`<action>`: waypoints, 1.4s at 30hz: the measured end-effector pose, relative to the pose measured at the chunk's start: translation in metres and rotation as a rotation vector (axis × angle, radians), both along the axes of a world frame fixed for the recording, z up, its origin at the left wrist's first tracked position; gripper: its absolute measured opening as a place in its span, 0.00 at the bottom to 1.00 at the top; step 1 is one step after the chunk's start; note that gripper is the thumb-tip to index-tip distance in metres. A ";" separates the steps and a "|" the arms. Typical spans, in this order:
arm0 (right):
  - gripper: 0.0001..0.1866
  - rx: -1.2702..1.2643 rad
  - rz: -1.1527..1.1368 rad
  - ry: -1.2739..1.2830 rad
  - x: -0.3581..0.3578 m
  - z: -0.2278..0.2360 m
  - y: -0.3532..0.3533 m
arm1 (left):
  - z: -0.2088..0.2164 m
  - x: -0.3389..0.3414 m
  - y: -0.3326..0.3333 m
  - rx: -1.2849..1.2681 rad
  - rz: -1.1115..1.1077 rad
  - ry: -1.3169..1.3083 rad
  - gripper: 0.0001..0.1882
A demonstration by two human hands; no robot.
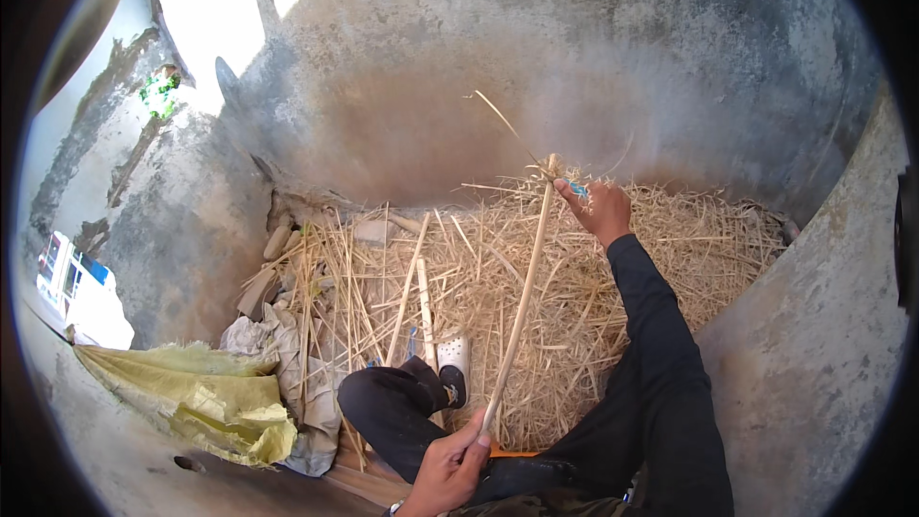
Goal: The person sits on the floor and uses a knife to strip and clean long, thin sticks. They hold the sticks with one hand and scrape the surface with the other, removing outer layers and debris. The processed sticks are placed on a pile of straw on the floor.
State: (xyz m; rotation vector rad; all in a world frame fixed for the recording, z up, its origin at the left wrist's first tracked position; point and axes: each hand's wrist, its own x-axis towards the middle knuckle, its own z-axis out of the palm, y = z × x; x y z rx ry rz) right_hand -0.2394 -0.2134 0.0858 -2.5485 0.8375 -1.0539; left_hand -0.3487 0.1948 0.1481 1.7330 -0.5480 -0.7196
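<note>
A long, pale bamboo strip (522, 306) slants from my lap up toward the back wall. My left hand (452, 467) is closed round its near end, thumb on top. At the far end, my right hand (605, 211) is closed on a tool with a blue handle (578, 190), pressed against the strip. The tool's blade or working end is hidden by fingers and shavings. A thin curled sliver (498, 115) sticks up from the strip's far end, and loose shavings cluster beside it.
A deep heap of shavings (670, 258) covers the floor before me. Other strips (426, 302) lie left of centre, by my foot in a white clog (454, 356). A yellow woven sack (220, 397) lies at the left. Concrete walls (431, 57) rise behind and at the right.
</note>
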 end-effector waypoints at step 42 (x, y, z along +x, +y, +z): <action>0.41 -0.011 0.029 -0.082 -0.020 -0.002 0.003 | 0.000 -0.007 0.005 -0.074 -0.036 0.060 0.22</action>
